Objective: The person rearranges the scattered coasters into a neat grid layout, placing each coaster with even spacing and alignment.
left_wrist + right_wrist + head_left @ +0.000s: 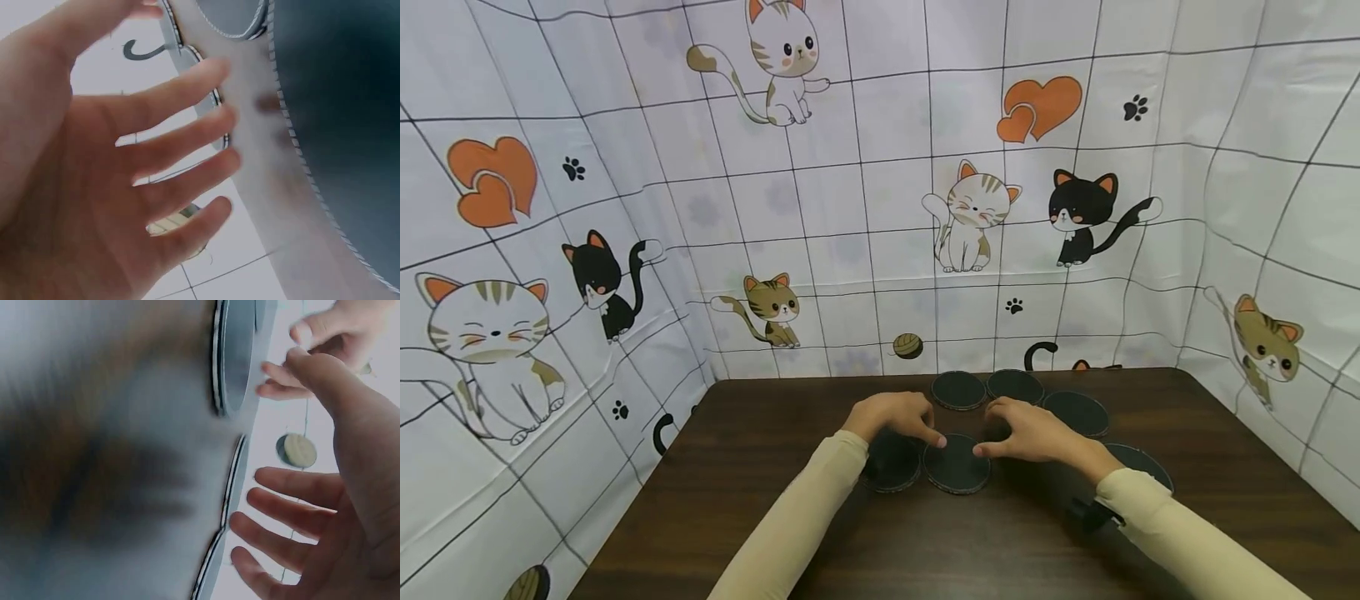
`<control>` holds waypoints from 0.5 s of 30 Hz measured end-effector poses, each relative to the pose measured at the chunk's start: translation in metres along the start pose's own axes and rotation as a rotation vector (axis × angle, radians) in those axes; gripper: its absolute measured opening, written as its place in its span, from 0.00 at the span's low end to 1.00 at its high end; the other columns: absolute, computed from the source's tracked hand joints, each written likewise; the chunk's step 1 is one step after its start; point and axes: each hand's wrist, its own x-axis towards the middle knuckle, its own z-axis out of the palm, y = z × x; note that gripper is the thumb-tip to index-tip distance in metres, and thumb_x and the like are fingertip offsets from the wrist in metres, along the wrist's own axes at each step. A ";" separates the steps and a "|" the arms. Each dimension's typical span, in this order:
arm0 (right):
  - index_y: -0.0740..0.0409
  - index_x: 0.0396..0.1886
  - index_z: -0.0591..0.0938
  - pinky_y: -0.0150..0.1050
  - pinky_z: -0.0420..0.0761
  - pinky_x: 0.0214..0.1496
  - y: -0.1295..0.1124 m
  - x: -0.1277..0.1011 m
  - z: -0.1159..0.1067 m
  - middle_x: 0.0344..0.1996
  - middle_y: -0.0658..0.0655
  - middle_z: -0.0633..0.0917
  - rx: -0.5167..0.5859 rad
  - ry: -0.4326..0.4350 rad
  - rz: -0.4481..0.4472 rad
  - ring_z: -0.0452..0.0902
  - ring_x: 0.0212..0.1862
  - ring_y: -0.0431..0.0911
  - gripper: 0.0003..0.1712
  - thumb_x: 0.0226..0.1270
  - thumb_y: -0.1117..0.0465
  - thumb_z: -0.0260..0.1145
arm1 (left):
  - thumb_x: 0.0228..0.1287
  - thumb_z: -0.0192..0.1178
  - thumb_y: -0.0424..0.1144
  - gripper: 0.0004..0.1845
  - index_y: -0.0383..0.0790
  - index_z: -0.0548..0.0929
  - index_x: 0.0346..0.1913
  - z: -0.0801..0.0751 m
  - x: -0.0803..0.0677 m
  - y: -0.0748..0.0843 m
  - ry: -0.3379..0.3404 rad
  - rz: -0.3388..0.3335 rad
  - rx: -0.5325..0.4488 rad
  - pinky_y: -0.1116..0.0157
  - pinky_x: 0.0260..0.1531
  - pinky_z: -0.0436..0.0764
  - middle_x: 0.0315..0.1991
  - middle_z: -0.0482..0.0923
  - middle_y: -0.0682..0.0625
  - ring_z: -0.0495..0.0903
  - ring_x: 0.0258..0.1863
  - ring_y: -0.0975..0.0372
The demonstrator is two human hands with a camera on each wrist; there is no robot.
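While the left hand (897,415) hangs near the far side of the leftmost round dark mat (892,465), fingers spread, the right hand (1033,430), likewise spread, hangs just right of a second mat (957,465) on the desk (970,550). Beyond them, a third mat (958,390) and fourth mat (1015,385) lie near the far edge, with a fifth mat (1077,413) and sixth mat (1138,460) to the right.
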 end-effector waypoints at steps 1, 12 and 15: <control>0.62 0.59 0.82 0.62 0.77 0.54 0.003 0.002 -0.002 0.63 0.65 0.76 0.000 0.004 0.008 0.76 0.60 0.63 0.46 0.60 0.26 0.67 | 0.70 0.63 0.60 0.22 0.43 0.87 0.39 -0.004 0.007 0.000 0.017 -0.011 -0.011 0.66 0.32 0.76 0.31 0.78 0.57 0.75 0.28 0.66; 0.64 0.59 0.83 0.65 0.75 0.54 0.035 0.032 -0.008 0.64 0.69 0.74 -0.026 0.050 0.038 0.75 0.59 0.64 0.42 0.63 0.31 0.69 | 0.60 0.68 0.67 0.43 0.43 0.74 0.70 -0.012 0.055 -0.018 0.283 -0.137 0.055 0.47 0.60 0.71 0.63 0.71 0.46 0.74 0.60 0.51; 0.64 0.58 0.83 0.66 0.74 0.54 0.042 0.039 -0.005 0.63 0.70 0.74 -0.042 0.070 0.061 0.74 0.59 0.65 0.43 0.62 0.30 0.69 | 0.56 0.68 0.70 0.48 0.42 0.72 0.71 -0.006 0.062 -0.022 0.261 -0.170 0.030 0.46 0.62 0.70 0.65 0.71 0.44 0.73 0.62 0.49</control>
